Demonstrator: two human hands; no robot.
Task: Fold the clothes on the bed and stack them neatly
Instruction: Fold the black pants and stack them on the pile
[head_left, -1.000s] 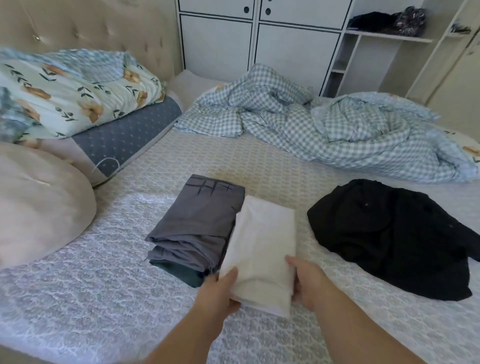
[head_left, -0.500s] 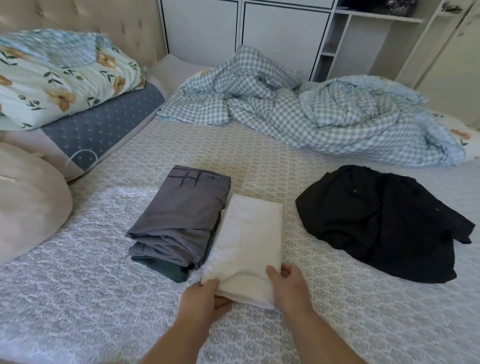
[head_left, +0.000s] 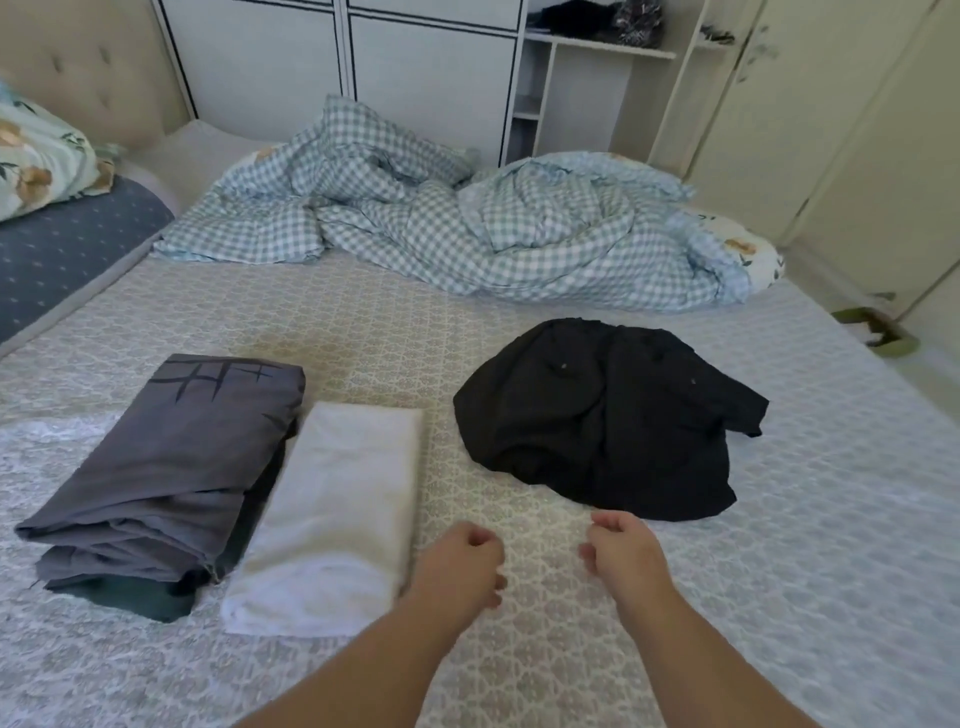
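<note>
- Your left hand (head_left: 457, 566) hovers over the bed (head_left: 519, 649) at the near centre, fingers loosely curled and holding nothing; it sits just right of the white cloth's near end.
- Your right hand (head_left: 626, 553) hovers a little to the right of the left one, apart from it, its fingers also loosely curled around nothing. It is near the front edge of the black garment but not touching it.
- The folded white cloth (head_left: 332, 519) lies flat on the bed to the near left, a long rectangle running away from you, free of both hands.
- Pressed against its left side is the folded grey garment (head_left: 171, 467), with dark crossed lines printed at its far end. It rests on top of a dark green folded piece (head_left: 135, 600), whose corner shows at the near edge.
- The black garment (head_left: 608, 421) lies unfolded and rumpled on the right half of the bed, well apart from the folded pile.
- Farther back, a checked blue-and-white duvet (head_left: 441, 228) is crumpled across the bed.
- At far left sit a dark blue dotted pillow (head_left: 62, 254) and, over it, a floral bedding piece (head_left: 36, 161).
- White cabinets (head_left: 426, 73) stand beyond the bed.
</note>
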